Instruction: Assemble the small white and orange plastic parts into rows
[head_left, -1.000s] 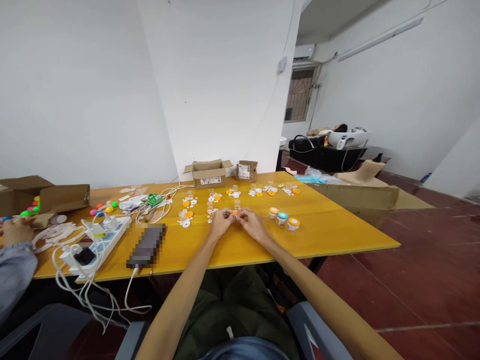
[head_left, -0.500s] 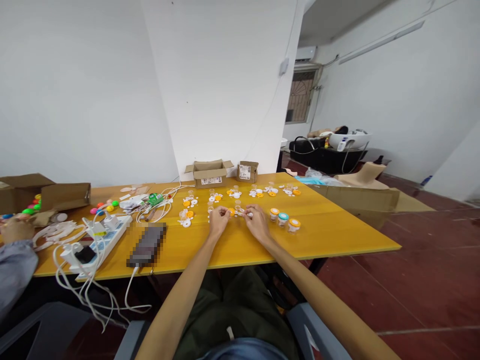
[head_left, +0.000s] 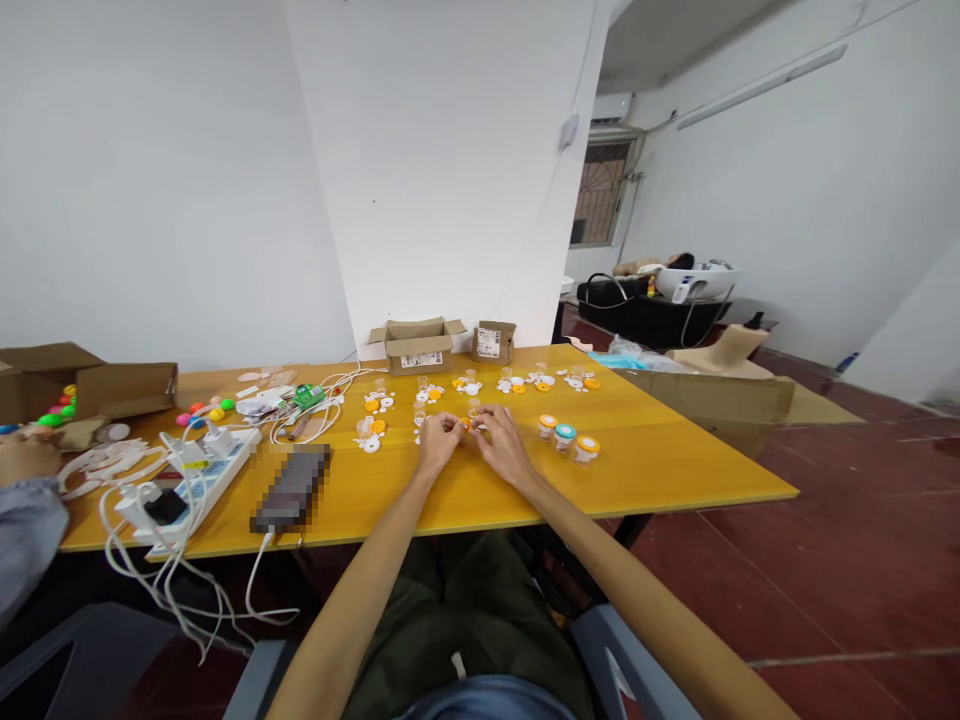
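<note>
My left hand (head_left: 439, 443) is above the yellow table (head_left: 660, 460), its fingers pinched together; what they hold is too small to make out. Close beside it on the right, my right hand (head_left: 501, 442) has its fingertips drawn together over small white and orange parts, and anything in its grip is hidden. Behind the hands stands a small clear cup (head_left: 473, 407). Right of my right hand are three clear jars: one with an orange lid (head_left: 548, 427), one with a teal lid (head_left: 564, 437) and another orange-lidded one (head_left: 586, 450). Several groups of white and orange pieces (head_left: 371, 436) lie around.
Two cardboard boxes, one open (head_left: 418, 348) and one smaller (head_left: 493, 342), stand by the wall. To the left are a phone (head_left: 292, 488), a power strip (head_left: 221, 485) with white cables, and coloured balls (head_left: 217, 413). Another person's hand (head_left: 28, 460) is at the far left.
My right hand has moved left, nearer to my left hand. My left hand has barely moved. At the far left, the other person's hand has shifted slightly left.
</note>
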